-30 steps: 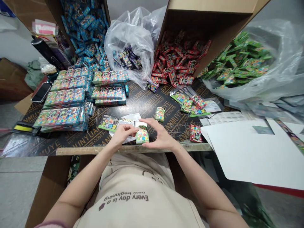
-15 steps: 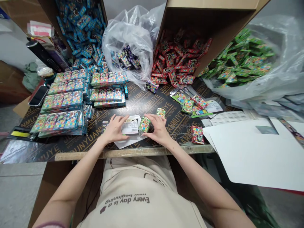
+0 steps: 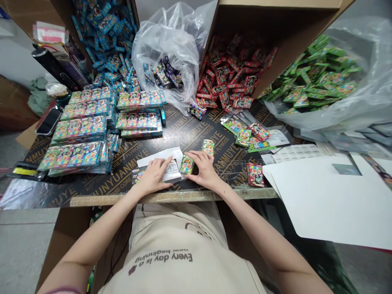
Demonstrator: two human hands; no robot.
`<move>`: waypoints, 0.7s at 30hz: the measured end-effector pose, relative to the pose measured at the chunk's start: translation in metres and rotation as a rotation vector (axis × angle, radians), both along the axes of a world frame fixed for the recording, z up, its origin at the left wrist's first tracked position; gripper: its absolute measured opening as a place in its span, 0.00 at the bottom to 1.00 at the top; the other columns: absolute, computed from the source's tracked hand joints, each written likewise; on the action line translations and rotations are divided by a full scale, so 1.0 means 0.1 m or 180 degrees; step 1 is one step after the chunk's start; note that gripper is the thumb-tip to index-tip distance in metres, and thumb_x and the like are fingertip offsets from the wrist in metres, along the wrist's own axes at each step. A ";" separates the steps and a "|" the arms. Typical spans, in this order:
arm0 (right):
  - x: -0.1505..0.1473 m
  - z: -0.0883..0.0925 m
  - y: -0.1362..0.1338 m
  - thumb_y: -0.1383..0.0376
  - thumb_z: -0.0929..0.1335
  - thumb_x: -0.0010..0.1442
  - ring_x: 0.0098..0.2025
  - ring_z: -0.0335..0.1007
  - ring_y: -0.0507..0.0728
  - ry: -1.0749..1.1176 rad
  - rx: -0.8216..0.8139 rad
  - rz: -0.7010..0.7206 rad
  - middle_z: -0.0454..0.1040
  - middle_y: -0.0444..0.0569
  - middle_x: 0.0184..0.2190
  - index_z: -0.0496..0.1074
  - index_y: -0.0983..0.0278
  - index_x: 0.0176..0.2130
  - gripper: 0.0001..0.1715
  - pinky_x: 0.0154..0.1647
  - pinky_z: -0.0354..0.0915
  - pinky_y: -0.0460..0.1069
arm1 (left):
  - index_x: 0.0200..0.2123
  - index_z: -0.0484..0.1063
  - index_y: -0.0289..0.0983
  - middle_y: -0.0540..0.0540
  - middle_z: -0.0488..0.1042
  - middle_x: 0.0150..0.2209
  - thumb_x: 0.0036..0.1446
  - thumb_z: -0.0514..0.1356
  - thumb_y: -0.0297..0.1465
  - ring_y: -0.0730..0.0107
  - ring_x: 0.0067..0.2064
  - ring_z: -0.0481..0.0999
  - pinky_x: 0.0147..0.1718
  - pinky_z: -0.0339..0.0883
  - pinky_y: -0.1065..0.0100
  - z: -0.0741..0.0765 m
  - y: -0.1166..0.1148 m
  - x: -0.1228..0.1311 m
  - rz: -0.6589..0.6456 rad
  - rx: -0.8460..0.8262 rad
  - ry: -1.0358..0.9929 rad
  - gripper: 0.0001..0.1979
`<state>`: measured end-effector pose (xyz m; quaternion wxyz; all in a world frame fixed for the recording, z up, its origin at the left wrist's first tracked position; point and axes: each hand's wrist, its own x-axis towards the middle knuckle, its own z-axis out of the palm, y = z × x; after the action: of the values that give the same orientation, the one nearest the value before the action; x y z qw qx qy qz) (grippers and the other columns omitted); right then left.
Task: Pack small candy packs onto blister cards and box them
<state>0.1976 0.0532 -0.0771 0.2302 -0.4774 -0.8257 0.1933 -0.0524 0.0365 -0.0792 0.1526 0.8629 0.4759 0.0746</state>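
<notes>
My left hand (image 3: 155, 175) lies with fingers stretched over a flat printed packet (image 3: 173, 170) that has a pale label. Under the packet a white paper sheet (image 3: 173, 152) shows at the back, slanting up to the right. At the packet's right end, my right hand (image 3: 202, 168) grips a small green box (image 3: 186, 163) between thumb and fingers. Just behind that hand, a second small green box (image 3: 208, 147) stands on the dark table. Part of the packet is hidden beneath my left palm.
Stacked multi-coloured packs (image 3: 79, 130) fill the table's left side. Behind are heaps of blue boxes (image 3: 107, 28), purple boxes (image 3: 167, 73) in a clear bag, red boxes (image 3: 226, 79) and green boxes (image 3: 324, 77). Red boxes (image 3: 255, 174) and white sheets (image 3: 327, 200) lie right.
My left hand has moved slightly right and lies flatter over the packet. The white sheet now shows behind the packet rather than in front. My right hand keeps the green box.
</notes>
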 end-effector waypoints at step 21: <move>0.00 -0.15 0.00 0.46 0.76 0.46 0.58 0.60 0.68 0.0221 -0.0328 0.0870 0.65 0.59 0.60 0.57 0.59 0.64 0.54 0.55 0.55 0.62 | 0.70 0.26 0.40 0.36 0.65 0.54 0.45 0.68 0.37 0.48 0.53 0.67 0.53 0.62 0.49 -0.06 0.05 -0.10 -0.0279 -0.0058 -0.0636 0.62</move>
<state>0.1972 0.0535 -0.0921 0.2052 -0.3647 -0.8635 0.2814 -0.0628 0.0411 -0.0852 0.2102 0.8697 0.4209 0.1492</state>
